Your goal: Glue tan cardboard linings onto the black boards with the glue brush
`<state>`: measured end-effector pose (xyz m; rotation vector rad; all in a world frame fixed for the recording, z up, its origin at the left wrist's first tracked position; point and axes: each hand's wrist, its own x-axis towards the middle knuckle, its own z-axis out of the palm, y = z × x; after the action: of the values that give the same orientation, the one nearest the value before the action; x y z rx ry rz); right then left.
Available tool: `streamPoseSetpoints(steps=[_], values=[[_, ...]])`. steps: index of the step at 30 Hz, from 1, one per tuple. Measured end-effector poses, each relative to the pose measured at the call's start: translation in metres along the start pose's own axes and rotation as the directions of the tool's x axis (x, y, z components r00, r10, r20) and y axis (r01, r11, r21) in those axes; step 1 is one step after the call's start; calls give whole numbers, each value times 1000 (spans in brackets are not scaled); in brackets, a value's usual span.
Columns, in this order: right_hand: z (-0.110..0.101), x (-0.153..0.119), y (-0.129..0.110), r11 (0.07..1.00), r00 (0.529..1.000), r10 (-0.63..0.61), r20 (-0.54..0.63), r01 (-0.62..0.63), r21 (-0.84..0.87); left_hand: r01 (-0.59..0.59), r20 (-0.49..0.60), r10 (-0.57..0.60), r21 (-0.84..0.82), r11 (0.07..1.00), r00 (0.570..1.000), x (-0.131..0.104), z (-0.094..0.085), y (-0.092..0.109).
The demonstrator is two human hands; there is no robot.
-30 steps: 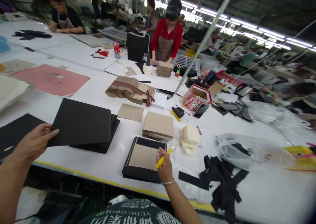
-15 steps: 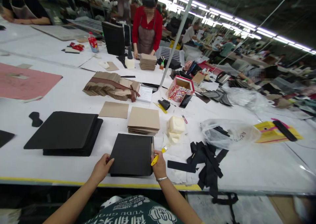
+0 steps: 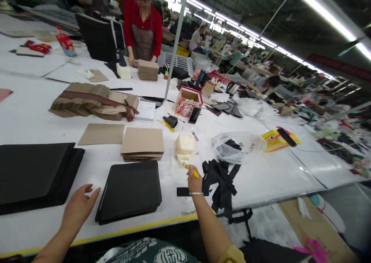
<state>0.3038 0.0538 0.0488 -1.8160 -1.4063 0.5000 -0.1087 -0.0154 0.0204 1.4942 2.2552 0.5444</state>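
My right hand (image 3: 195, 180) grips a yellow-handled brush (image 3: 194, 171), its tip at the mouth of a cream-coloured glue container (image 3: 184, 147). Fingers apart and holding nothing, my left hand (image 3: 80, 207) hovers by the left edge of a stack of black sheets (image 3: 130, 191). Behind that stack sits a pile of tan cardboard pieces (image 3: 142, 143), with one flat cardboard sheet (image 3: 101, 134) to its left. A larger stack of black panels (image 3: 31, 174) lies at the far left. Black strips (image 3: 222, 183) are heaped just right of my right hand.
A tied bundle of cardboard (image 3: 89, 100), a red patterned box (image 3: 187, 102) and a thin pole (image 3: 175, 42) stand farther back. A plastic bag (image 3: 234, 147) lies to the right. Across the table a person in red (image 3: 143, 31) handles cardboard. The yellow table edge (image 3: 130, 230) runs nearest me.
My left hand has let go of the black stack. My right hand has moved from the stack's right edge to the glue container with the brush. The view has swung right.
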Motion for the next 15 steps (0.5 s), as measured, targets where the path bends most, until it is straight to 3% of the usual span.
streamPoseSetpoints(steps=[3,7,15], values=[[-6,31,14,994,994,105,29,-105,1,56,-3,-56,-32,998,998,6,-5,3],[6,58,23,997,987,25,161,-13,-72,51,16,-50,-65,997,999,4,-2,17],[1,63,23,997,960,-32,277,51,-62,27,-9,-28,-104,994,1000,7,-7,28]])
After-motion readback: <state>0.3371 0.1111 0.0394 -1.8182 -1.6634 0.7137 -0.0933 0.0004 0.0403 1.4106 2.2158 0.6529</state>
